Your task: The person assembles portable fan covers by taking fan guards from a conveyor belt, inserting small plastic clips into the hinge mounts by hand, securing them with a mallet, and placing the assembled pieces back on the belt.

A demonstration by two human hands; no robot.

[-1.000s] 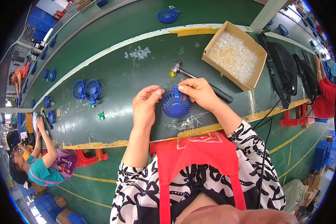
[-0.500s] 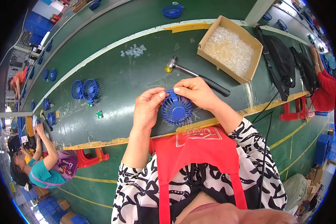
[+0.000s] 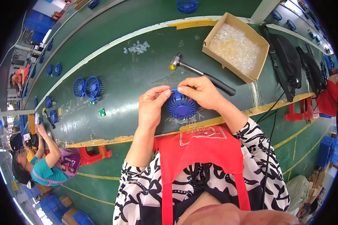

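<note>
A round blue fan housing [image 3: 181,106] with a slotted grille is held near the table's front edge. My left hand [image 3: 152,102] pinches its upper left end between thumb and fingers. From the other side my right hand [image 3: 197,92] grips the same upper end, thumb pressed near the top. What lies between the fingertips is too small to make out. Beyond my hands a hammer [image 3: 202,75] with a yellow-tipped head lies on the table. To the left rest two more blue fan parts [image 3: 92,86], side by side, with a small green circuit board [image 3: 102,112] nearby.
An open cardboard box [image 3: 255,69] of small clear plastic pieces stands at the right, beside a black bag [image 3: 285,56]. Loose clear pieces [image 3: 137,47] lie farther back. Beyond the pale rail, a blue fan part [image 3: 187,6] sits on the green belt. Co-workers sit at both sides.
The fan housing has tipped in my hands, so its grille faces me at a different angle. Both hands keep their hold. The whole view has shifted slightly.
</note>
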